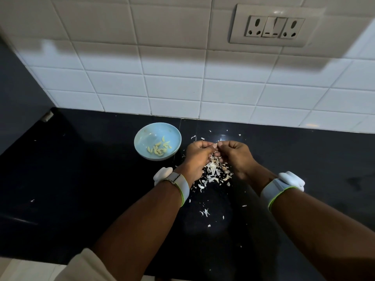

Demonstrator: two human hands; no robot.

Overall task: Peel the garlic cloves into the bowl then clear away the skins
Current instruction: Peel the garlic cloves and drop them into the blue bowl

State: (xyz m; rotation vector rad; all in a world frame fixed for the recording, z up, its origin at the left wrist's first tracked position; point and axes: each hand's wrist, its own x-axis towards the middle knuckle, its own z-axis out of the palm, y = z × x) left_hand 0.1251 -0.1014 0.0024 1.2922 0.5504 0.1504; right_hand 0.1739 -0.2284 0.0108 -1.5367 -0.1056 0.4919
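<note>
A pale blue bowl (pixel 142 136) stands on the black counter, left of my hands, with several peeled garlic cloves (pixel 159 150) in it. My left hand (pixel 197 154) and my right hand (pixel 235 155) meet fingertip to fingertip above the counter, both with curled fingers pinching a small garlic clove (pixel 216 145) that is mostly hidden between them. A heap of papery garlic skins (pixel 215 173) lies on the counter just under and in front of my hands.
Loose skin flakes (pixel 205 211) are scattered toward the counter's front and behind my hands. A white tiled wall with a socket panel (pixel 274 27) rises behind the black counter (pixel 81 179). White bands sit on both wrists.
</note>
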